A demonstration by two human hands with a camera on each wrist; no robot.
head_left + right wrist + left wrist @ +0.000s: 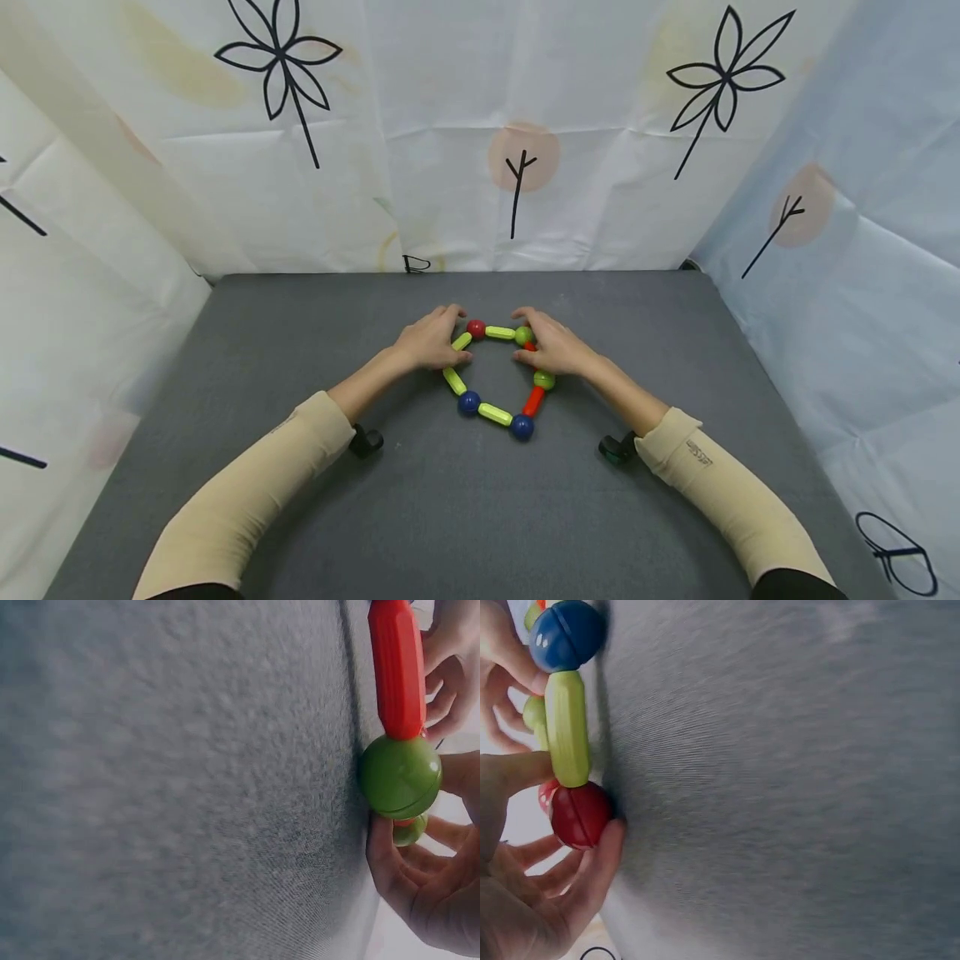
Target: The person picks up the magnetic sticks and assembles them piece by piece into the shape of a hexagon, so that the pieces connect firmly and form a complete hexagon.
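A closed ring of magnetic building rods and balls lies on the grey table. In the head view its far side has a red ball (476, 329), a yellow-green rod (500, 332) and a green ball (524, 335); two blue balls (469, 403) mark the near side. My left hand (433, 337) grips the ring's left side, its thumb at a yellow-green rod (568, 731) and fingers around a red ball (583, 816). Opposite, my right hand (555, 343) holds the right side by a green ball (400, 777) joined to a red rod (397, 671). The hands partly hide both sides.
The grey table (480, 517) spreads around the ring on all sides. White cloth (442, 183) printed with plants hangs behind the table and along its left and right edges. Dark wrist cameras (366, 442) hang beneath both forearms.
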